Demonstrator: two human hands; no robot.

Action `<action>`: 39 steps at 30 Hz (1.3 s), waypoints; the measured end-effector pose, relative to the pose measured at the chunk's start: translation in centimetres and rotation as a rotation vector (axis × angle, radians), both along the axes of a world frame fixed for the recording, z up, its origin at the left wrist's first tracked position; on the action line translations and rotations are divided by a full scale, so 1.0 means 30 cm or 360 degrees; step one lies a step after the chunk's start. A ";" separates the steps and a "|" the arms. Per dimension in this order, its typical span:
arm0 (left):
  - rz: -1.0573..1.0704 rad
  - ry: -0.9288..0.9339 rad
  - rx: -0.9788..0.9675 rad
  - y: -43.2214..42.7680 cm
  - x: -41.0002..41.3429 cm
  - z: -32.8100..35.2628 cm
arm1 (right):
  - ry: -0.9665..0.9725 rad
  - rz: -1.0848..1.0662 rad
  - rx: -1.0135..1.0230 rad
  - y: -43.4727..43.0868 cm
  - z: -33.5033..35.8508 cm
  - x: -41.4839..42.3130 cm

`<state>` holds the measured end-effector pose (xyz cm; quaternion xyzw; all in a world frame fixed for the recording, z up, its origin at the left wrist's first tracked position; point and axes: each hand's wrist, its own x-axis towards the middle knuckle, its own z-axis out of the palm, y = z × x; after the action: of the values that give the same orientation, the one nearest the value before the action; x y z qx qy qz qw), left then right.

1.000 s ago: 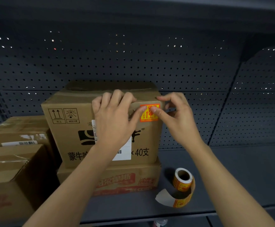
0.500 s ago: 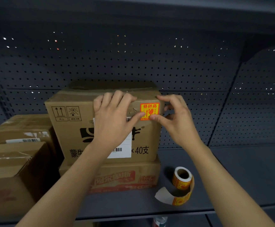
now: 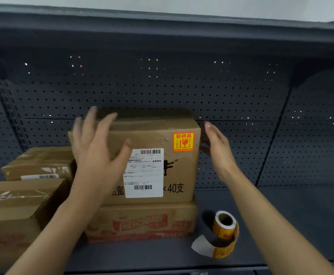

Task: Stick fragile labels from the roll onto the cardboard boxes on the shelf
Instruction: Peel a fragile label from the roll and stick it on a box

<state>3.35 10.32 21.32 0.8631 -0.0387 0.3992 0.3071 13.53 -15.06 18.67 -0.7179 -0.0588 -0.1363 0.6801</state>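
Note:
An orange fragile label [image 3: 183, 141] is stuck on the upper right corner of the front of the top cardboard box [image 3: 179, 175], which carries a white shipping label [image 3: 143, 173]. That box rests on a flatter red-printed box [image 3: 142, 223]. My left hand [image 3: 96, 147] hovers with spread fingers over the box's upper left front, blurred by motion. My right hand [image 3: 216, 147] is held flat beside the box's right side, holding nothing. The label roll [image 3: 223, 225] stands on the shelf [image 3: 291, 225] at the lower right, with a loose strip of backing [image 3: 207, 248] trailing forward.
Two more taped cardboard boxes sit at the left, one in front [image 3: 13, 211] and one behind [image 3: 39, 165]. A dark perforated back panel [image 3: 182, 90] closes the shelf bay, and an upper shelf edge [image 3: 162, 22] runs overhead.
Both hands have come off the orange label: the left opened and moved left and up, the right drew back to the box's right side. The label stays stuck on the box.

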 end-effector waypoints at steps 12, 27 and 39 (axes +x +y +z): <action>-0.0247 0.0532 -0.0797 -0.054 -0.046 -0.143 | 0.0445 0.0311 0.0103 0.078 0.008 0.059; -0.0392 0.0411 -0.0744 -0.024 -0.006 -0.147 | 0.0224 0.0385 0.0000 0.108 -0.099 -0.155; -0.0405 0.0286 -0.0772 0.028 -0.013 -0.197 | 0.0028 -0.0136 -0.0067 0.094 -0.102 -0.247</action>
<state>2.96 11.16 15.40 0.7845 -0.0229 0.2771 0.5543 6.13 -12.25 15.62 -0.7351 -0.0249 -0.1577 0.6589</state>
